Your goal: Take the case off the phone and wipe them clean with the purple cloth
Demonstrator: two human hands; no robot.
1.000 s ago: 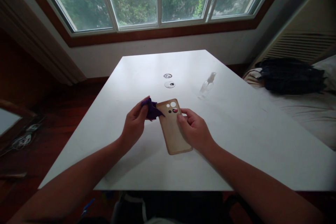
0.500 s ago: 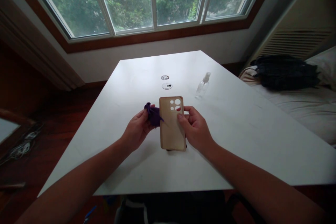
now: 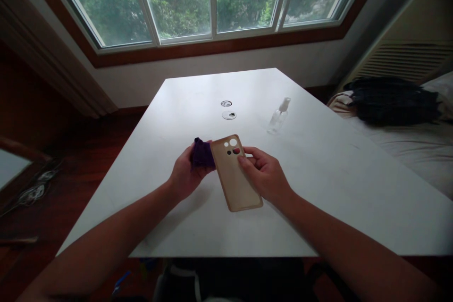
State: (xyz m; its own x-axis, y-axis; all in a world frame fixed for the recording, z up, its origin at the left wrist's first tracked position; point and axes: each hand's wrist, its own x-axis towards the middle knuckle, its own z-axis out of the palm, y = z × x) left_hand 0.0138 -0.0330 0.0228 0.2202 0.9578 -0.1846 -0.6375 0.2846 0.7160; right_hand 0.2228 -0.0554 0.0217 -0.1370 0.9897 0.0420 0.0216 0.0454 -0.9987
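A beige, partly see-through phone case is held above the table by my right hand, thumb on its face and fingers behind its right edge. Its camera holes are at the top, and the case tilts with its top toward the left. My left hand is closed on a crumpled purple cloth, which meets the case's upper left edge. Part of the cloth and the left fingertips are hidden behind the case. Something dark shows through one camera hole; I cannot make out what it is.
On the white table a clear spray bottle stands to the right beyond my hands. Two round cable-hole covers are set in the tabletop. Dark fabric lies on a bed at the right, and cables lie on the floor at left.
The phone case has turned from upright to tilted, its lower end swinging right. My left hand has bunched the cloth differently, and its pointed corner no longer lies over the case. The view has shifted slightly.
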